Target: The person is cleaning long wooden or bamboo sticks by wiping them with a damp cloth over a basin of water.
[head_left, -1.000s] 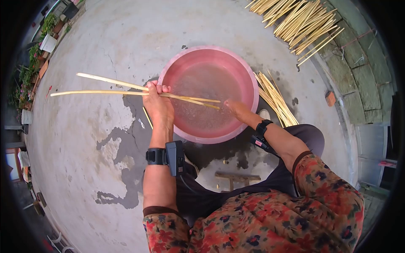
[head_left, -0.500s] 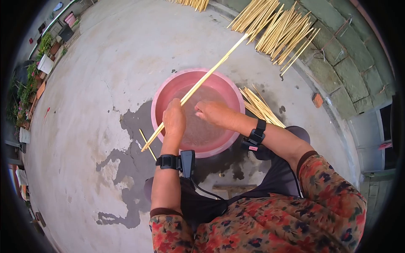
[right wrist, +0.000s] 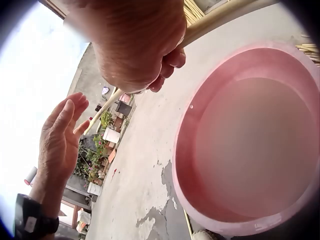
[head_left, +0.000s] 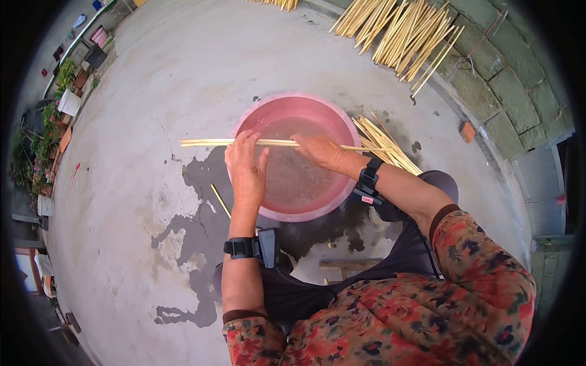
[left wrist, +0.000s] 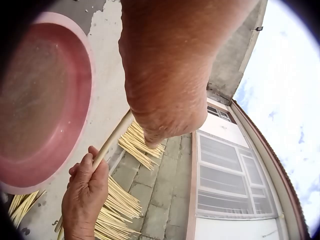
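Observation:
Long pale sticks (head_left: 204, 143) lie level across the pink tub (head_left: 293, 216), which holds cloudy water. The right hand (head_left: 320, 151) grips them above the tub's right part; in the left wrist view its thumb and curled fingers close round a stick (left wrist: 114, 137). The left hand (head_left: 246, 168) is at the sticks over the tub's left edge, its fingers extended and thumb apart. In the right wrist view the left hand (right wrist: 60, 142) shows a loose, open palm beside the stick. The sticks' right end passes over the right forearm's side.
A small stick bundle (head_left: 390, 146) lies right of the tub, and larger piles (head_left: 409, 39) lie by the paved strip at the upper right. One short stick (head_left: 221, 200) is on the wet concrete at left. A wooden stool (head_left: 348, 266) shows between the legs.
The sticks have swung from a diagonal to level. The right hand, apart from them half a second ago, now grips them, and the left hand's fingers have loosened and extended.

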Available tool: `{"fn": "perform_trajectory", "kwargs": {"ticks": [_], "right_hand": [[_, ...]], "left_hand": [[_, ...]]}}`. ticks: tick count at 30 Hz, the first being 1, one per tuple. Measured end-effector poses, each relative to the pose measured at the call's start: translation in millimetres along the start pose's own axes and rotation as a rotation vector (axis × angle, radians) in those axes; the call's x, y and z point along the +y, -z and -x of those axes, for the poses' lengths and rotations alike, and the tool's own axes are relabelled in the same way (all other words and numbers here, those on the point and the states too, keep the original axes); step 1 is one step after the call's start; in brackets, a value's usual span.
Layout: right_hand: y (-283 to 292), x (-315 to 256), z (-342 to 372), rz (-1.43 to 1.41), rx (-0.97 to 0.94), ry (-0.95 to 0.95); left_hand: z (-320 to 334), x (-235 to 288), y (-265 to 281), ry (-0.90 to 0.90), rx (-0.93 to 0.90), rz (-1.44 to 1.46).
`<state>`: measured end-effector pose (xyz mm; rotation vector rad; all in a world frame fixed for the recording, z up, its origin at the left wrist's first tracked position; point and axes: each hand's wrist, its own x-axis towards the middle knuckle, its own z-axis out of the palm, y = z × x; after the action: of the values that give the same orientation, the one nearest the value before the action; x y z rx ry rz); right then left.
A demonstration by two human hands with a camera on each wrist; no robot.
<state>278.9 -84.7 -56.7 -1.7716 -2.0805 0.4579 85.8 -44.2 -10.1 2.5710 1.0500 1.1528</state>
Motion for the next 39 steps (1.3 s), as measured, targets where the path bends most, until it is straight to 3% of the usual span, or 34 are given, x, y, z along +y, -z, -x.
{"fn": "perform_trajectory", "kwargs": {"ticks": [1,3,4,5,7,8,11,12,13,15,18,21,22,24,25,27,28,30,31,33,35,37,39], "right_hand": [[1,3,-1,-0.109,0.068,-0.036],[1,0,-3,-0.164,0.079,-0.06],[2,-6,-6,-0.2,0.028,-0.029],[1,-14,-10,-0.239,-0.025,0.007],[2,-35,-16,-0.281,-0.119,0.057],[-2,-41,-20,-0.307,-0.204,0.097],[-29,-42,-33,-0.307,-0.152,0.061],[-35,-41,-34,-0.318,-0.159,0.052],[-40,-39,-32,-0.318,-0.134,0.075],[-55,-19,-26,-0.328,-0.1,0.077],[-116,66,-3,-0.343,-0.178,-0.212],[-137,119,30,-0.479,-0.27,-0.541],[-146,133,36,-0.487,-0.281,-0.547],[-166,157,41,-0.349,0.081,-0.501],[-174,165,38,-0.358,0.074,-0.505],[-188,179,32,-0.649,0.451,-0.794],[-199,189,33,-0.653,0.44,-0.8],[-216,197,38,-0.587,0.869,-0.948],[-221,195,39,-0.593,0.86,-0.947],[-209,166,39,-1.586,0.261,-1.295],[-185,128,24,-1.896,0.038,-1.077],[-145,83,0,-2.045,-0.169,-0.683],[-103,27,-25,-1.929,-0.26,-0.365]], "left_hand": [[0,-9,4,-0.001,-0.003,-0.013],[0,-27,13,0.819,0.208,0.722],[0,-32,16,1.013,0.248,0.909],[1,-33,15,1.019,0.247,0.895],[-1,-32,15,0.926,0.206,1.58],[-5,-30,17,0.851,0.179,1.553],[0,-43,13,0.914,0.205,1.507],[1,-43,11,1.003,0.321,1.474],[3,-44,12,1.021,0.31,1.471],[6,-47,22,0.933,0.393,1.329],[16,-68,38,0.949,0.466,1.264],[24,-70,30,0.977,0.435,1.292],[26,-72,32,0.943,0.412,1.283],[25,-69,28,0.983,0.447,1.211],[23,-67,25,1.006,0.489,1.145],[22,-59,14,1.059,0.431,1.189],[24,-55,9,1.108,0.374,1.243],[32,-55,-2,1.147,0.386,1.22],[34,-55,-8,1.17,0.402,1.211],[35,-52,-18,1.196,0.416,1.227],[35,-47,-26,1.23,0.4,1.232],[33,-44,-34,1.227,0.401,1.229],[30,-44,-43,1.253,0.362,1.218]]}}
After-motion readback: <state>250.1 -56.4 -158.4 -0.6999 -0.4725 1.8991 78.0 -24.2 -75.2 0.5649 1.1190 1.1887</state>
